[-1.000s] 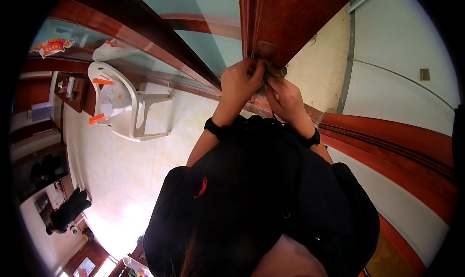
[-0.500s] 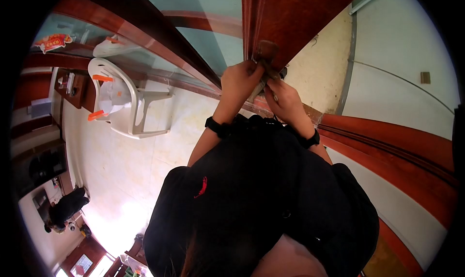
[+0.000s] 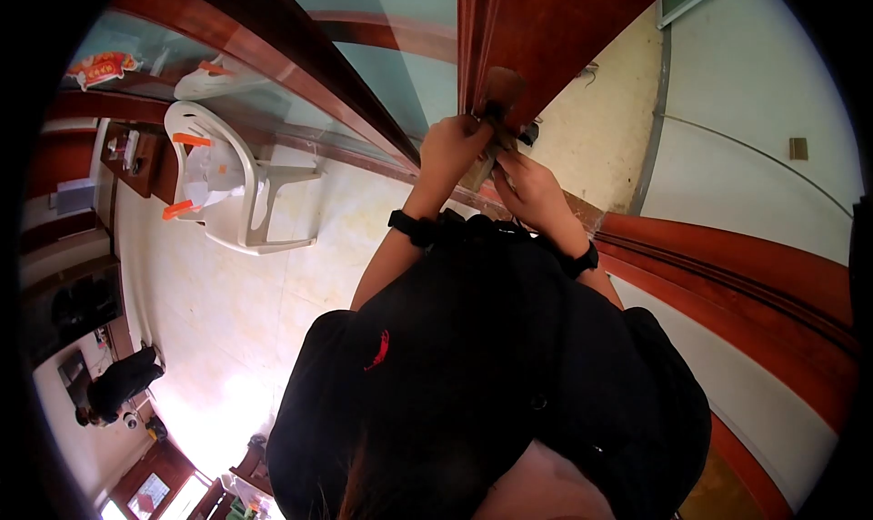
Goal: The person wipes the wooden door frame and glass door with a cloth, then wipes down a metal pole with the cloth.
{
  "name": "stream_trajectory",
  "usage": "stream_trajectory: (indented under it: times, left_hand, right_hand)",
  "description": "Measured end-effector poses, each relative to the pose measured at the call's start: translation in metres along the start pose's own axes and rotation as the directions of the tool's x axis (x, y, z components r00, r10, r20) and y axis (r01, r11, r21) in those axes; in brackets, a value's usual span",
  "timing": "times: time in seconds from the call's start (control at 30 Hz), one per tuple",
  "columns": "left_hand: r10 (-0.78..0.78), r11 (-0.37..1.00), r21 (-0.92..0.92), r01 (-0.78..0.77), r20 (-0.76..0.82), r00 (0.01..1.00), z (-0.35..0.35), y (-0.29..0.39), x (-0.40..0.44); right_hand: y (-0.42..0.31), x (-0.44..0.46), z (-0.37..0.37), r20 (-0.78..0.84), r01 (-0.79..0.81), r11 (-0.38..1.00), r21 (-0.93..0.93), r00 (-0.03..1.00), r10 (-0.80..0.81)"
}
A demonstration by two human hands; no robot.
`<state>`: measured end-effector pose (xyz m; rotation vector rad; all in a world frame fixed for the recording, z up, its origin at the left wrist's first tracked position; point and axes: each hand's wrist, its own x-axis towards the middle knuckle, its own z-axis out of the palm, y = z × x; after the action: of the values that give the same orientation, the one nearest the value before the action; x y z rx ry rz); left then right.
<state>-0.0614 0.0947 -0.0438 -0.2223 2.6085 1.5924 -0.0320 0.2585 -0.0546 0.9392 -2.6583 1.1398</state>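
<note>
My left hand [image 3: 447,156] is closed, its thumb and fingers bent in at the edge of a reddish-brown wooden door [image 3: 555,29]. Close beside it, my right hand [image 3: 535,192] is also closed, fingertips pinched together at the same spot. Between them sits the door handle [image 3: 503,88], a brownish metal fitting whose upper plate shows above my fingers. Below, a greyish-tan piece shows between the hands; I cannot tell whether it is part of the fitting or a cloth. Most of what the fingers touch is hidden.
Left of me stands a white plastic chair [image 3: 259,201] with a clear bag with orange strips on it. Glass panels [image 3: 391,79] in wooden frames rise ahead. A red door frame [image 3: 727,256] runs along the right. Another person [image 3: 123,383] is at the far lower left.
Both hands stay at the door handle, with small shifts of the fingers. My right hand is slightly lower, and the view has shifted a little.
</note>
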Motion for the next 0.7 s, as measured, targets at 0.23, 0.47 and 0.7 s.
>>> stream_trajectory:
  times: [0.23, 0.47, 0.7]
  left_hand:
    - [-0.011, 0.994, -0.106, 0.013, 0.026, 1.0, 0.0, 0.002, 0.0]
    - [-0.014, 0.994, -0.104, 0.016, 0.02, 1.0, 0.006, -0.007, 0.0]
    - [0.046, 0.999, 0.007, -0.047, 0.068, 0.997, 0.009, -0.023, -0.014]
  right_hand:
    - [-0.004, -0.002, -0.002, -0.015, 0.014, 1.0, 0.001, 1.0, -0.014]
    - [-0.002, -0.006, -0.002, 0.023, 0.002, 1.0, 0.002, 1.0, -0.002]
    - [-0.001, -0.01, -0.001, 0.134, 0.025, 0.998, 0.049, 0.991, -0.031]
